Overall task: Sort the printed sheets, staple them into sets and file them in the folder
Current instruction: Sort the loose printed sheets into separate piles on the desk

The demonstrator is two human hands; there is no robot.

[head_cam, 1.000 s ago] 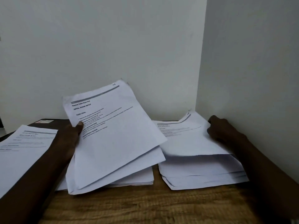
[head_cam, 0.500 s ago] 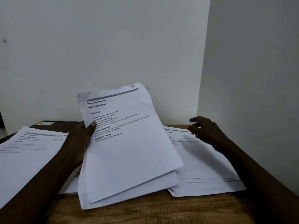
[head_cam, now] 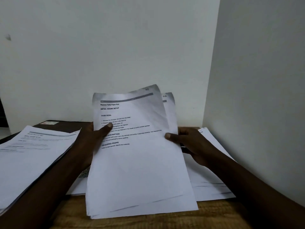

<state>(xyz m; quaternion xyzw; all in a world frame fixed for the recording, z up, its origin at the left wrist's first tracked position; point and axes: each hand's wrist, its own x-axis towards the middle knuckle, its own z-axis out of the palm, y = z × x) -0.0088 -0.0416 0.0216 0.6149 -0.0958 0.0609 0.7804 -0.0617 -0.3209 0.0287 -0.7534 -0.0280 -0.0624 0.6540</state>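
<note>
Since a moment ago the sheaf (head_cam: 137, 171) has risen centre, both hands now holding it. At 9 o'clock the left pile (head_cam: 33, 154) lies on a dark folder (head_cam: 66, 124). The left hand (head_cam: 92, 139) and right hand (head_cam: 189, 142) pinch the sheaf's edges. The right pile (head_cam: 209, 184) sits at 3 o'clock. Sorting looks to be underway, with stapling and filing still to do.

Dim, soft focus, shadowed paper, wide-angle bending
</note>
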